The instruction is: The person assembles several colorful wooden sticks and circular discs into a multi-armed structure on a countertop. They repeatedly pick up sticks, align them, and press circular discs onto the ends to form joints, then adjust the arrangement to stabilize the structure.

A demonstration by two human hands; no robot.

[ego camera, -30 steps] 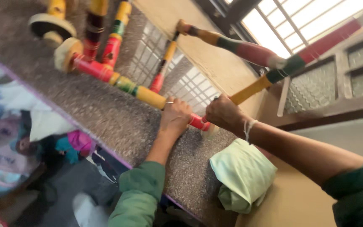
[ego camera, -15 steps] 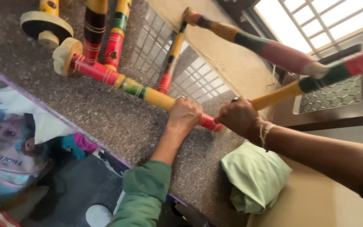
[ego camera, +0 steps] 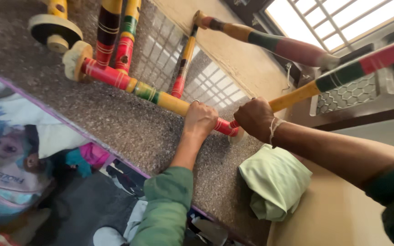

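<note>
The striped rod [ego camera: 151, 93] lay on the speckled floor [ego camera: 115, 118] — the left hand [ego camera: 200, 119] was closed around it. The right hand [ego camera: 254, 119] gripped a yellow bar [ego camera: 297, 94] — a green cloth [ego camera: 274, 180] lay near.

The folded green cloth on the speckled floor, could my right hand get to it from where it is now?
Probably yes. The folded green cloth lies uncovered just below the right hand, though that hand grips a yellow painted rod and would need to let go.
</note>
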